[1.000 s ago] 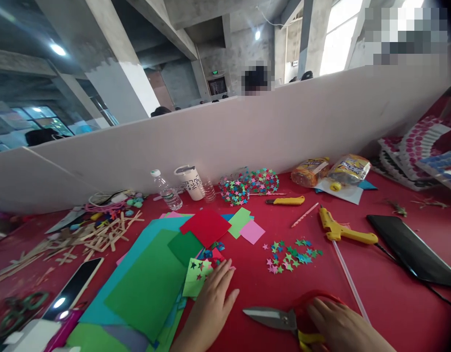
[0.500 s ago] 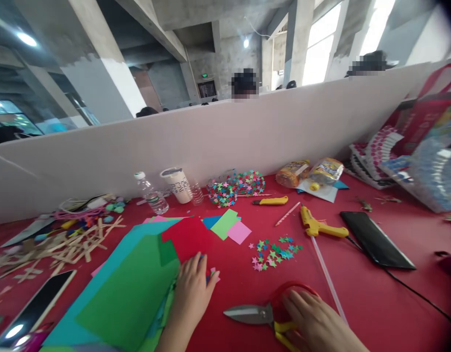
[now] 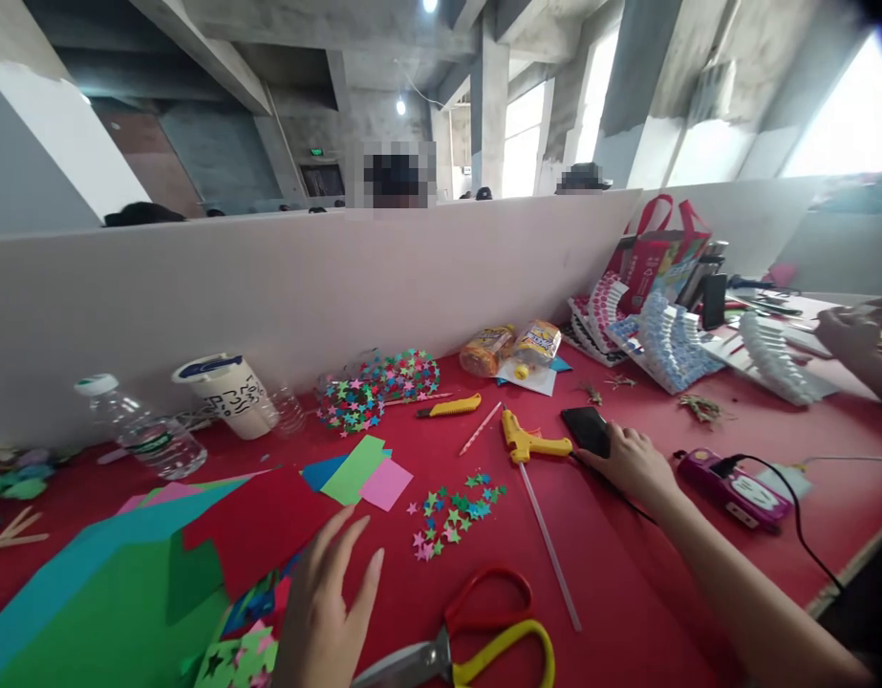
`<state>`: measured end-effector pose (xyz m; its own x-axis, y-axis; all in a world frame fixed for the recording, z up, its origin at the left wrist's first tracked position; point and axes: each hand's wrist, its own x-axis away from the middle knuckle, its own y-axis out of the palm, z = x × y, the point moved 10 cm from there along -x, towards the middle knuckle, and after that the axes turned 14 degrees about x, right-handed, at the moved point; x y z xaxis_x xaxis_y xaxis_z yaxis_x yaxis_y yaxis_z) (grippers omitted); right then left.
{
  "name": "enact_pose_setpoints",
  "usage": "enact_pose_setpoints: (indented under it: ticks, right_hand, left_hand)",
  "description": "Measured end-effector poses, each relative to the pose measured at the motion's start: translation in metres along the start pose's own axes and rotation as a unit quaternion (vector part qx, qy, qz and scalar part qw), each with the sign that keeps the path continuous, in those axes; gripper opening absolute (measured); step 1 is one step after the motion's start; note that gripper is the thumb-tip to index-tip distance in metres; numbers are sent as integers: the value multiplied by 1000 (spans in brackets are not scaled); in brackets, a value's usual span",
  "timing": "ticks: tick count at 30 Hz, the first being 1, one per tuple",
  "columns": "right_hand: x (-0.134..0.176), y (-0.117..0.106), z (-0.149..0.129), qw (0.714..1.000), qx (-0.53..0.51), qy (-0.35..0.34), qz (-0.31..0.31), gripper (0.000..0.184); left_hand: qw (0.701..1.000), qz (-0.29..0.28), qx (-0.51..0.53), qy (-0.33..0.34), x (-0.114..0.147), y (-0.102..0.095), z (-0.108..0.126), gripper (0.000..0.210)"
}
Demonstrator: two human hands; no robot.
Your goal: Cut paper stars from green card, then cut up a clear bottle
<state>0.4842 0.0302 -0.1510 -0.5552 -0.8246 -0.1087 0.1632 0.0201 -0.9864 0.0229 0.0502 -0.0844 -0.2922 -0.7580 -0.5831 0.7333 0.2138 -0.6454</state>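
Note:
My right hand (image 3: 635, 462) reaches out over a black phone (image 3: 585, 428), its thumb and fingers around the near part, which they partly hide. Beside it lies a yellow glue gun (image 3: 533, 441) with a clear glue stick (image 3: 549, 549). My left hand (image 3: 330, 592) hovers with fingers spread, holding nothing, near coloured paper sheets (image 3: 261, 511) and star-punched green paper (image 3: 229, 664). Scissors (image 3: 494, 621) with red and yellow handles lie right of it, blades partly cut off by the frame. Loose paper stars (image 3: 451, 516) are scattered ahead.
Behind stand a water bottle (image 3: 143, 430), a cup (image 3: 229, 392) and star-covered balls (image 3: 354, 397). A yellow cutter (image 3: 451, 406) and drink bottles (image 3: 512, 349) lie near the white partition (image 3: 304, 287). To the right are a purple power strip (image 3: 738, 492) and another person's hands (image 3: 856, 334).
My right hand has let go of the scissors and moved forward and right onto the phone. My left hand has lifted off the paper with fingers spread. The view has turned right.

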Motion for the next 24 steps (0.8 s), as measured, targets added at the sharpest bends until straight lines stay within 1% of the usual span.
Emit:
enact_pose_setpoints:
  ticks: [2, 5, 8, 10, 13, 17, 20, 22, 24]
  right_hand:
    - [-1, 6, -5, 1000, 9, 7, -3, 64]
    - [-1, 8, -10, 1000, 12, 11, -4, 63]
    - [-3, 7, -10, 1000, 10, 6, -1, 63]
    - [-5, 7, -10, 1000, 9, 3, 2, 63]
    - [-2, 7, -8, 1000, 10, -2, 2, 63]
    - [17, 6, 1, 1000, 11, 7, -5, 69]
    - [33, 7, 10, 1000, -9, 25, -11, 64]
    - [35, 9, 14, 999, -39, 35, -12, 64]
    - [31, 12, 19, 995, -85, 50, -16, 69]
  left_hand:
    - [1000, 17, 17, -2, -14, 5, 0, 30]
    - [998, 39, 42, -20, -23, 9, -13, 29]
    - [997, 52, 47, -41, -16, 8, -36, 29]
    - [996, 44, 45, -57, -9, 9, -51, 28]
    - [995, 55, 43, -67, -4, 4, -62, 29]
    - [995, 57, 47, -66, -5, 3, -60, 29]
    - [995, 52, 56, -69, -6, 5, -55, 30]
    - [994, 45, 59, -75, -7, 6, -53, 31]
    - [995, 38, 60, -73, -8, 6, -51, 31]
